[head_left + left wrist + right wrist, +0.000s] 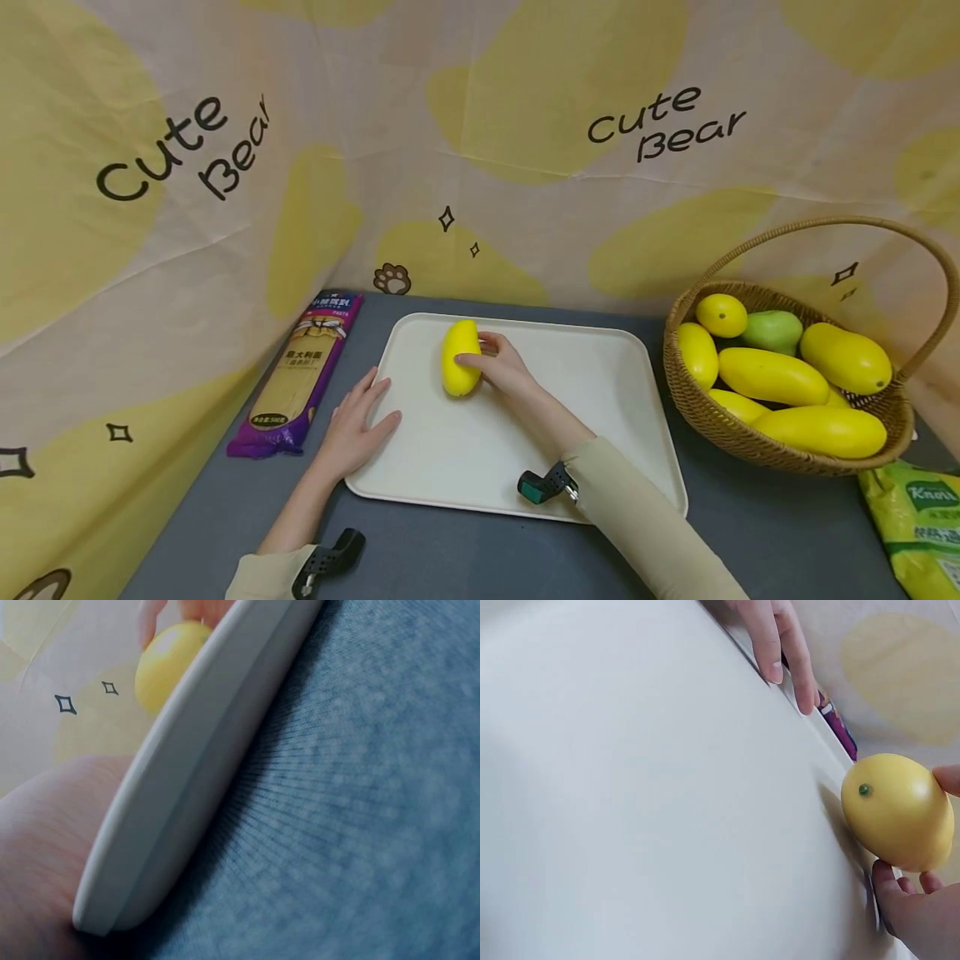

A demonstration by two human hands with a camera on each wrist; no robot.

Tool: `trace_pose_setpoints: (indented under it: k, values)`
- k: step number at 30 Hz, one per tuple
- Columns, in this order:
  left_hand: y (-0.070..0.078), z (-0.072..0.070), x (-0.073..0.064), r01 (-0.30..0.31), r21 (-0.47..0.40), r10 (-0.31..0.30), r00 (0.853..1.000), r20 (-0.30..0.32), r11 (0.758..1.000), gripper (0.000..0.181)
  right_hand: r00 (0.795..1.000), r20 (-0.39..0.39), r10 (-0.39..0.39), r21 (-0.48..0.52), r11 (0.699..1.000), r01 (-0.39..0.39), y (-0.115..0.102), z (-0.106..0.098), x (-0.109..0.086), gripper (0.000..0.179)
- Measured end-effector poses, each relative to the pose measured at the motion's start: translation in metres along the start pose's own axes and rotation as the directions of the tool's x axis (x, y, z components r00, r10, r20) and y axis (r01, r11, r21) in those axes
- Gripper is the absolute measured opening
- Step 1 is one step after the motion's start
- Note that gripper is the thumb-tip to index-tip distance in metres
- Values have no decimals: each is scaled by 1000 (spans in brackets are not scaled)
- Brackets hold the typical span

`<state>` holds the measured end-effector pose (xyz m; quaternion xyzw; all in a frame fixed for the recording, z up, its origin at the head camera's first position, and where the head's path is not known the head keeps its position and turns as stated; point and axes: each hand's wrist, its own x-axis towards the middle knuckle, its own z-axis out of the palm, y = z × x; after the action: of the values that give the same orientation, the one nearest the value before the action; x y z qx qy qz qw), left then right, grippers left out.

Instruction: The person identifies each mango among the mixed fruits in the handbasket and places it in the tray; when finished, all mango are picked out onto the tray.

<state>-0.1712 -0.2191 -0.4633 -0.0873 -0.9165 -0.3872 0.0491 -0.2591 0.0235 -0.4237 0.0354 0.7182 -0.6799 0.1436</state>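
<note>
Over the white tray (457, 450), the right hand (506, 367) grips 1 yellow fruit (459, 354).

A pale cloth backdrop (525, 208) with yellow patches (555, 92) and 2 "Cute Bear" prints (678, 146) hangs behind and left of a blue-grey tabletop (450, 550).

Printed cloth (517, 117) screens this grey table (450, 554) (a booth-like setting).

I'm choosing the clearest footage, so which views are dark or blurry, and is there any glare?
Head view: bright, large print on the pasta packet legible; left wrist: dim, tabletop blurry; right wrist: brighter, mild glare on the yellow fruit, soft shadow on the tray.
</note>
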Motion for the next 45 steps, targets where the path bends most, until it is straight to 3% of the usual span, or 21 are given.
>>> trace_pose_setpoints:
  k: [6, 12, 15, 19, 23, 27, 32, 39, 45]
  values:
    - [1, -1, 1, 11, 14, -11, 1000, 12, 1000, 60, 999, -39, 3, 34, 999, -1, -3, 23, 11, 74]
    - [0, -1, 2, 18, 19, -18, 1000, 20, 1000, 59, 996, -48, -70, -139, 988, 63, -3, 42, 18, 76]
    - [1, 0, 2, 16, 22, -16, 1000, 22, 1000, 58, 988, -40, -151, -245, 960, 137, -1, 46, 21, 74]
    - [0, 1, 1, 11, 22, -12, 1000, 20, 1000, 57, 961, 10, -276, -344, 902, 263, 1, 47, 23, 66]
    - [0, 1, 1, 4, 16, -4, 1000, 14, 1000, 57, 937, 42, -346, -414, 848, 332, 4, 45, 22, 59]
    - [-1, 1, 2, 10, 19, -10, 1000, 13, 1000, 57, 929, 47, -367, -441, 827, 349, 5, 43, 20, 54]
    - [-1, 1, 2, 16, 24, -17, 1000, 14, 1000, 57, 929, 76, -364, -439, 824, 358, 8, 40, 18, 51]
    - [-2, 2, 1, 10, 33, -11, 1000, 17, 999, 57, 921, 142, -363, -474, 792, 385, 14, 37, 17, 68]
    - [-1, 0, 2, 6, 34, -7, 1000, 11, 999, 56, 923, 161, -350, -460, 801, 384, 14, 37, 18, 77]
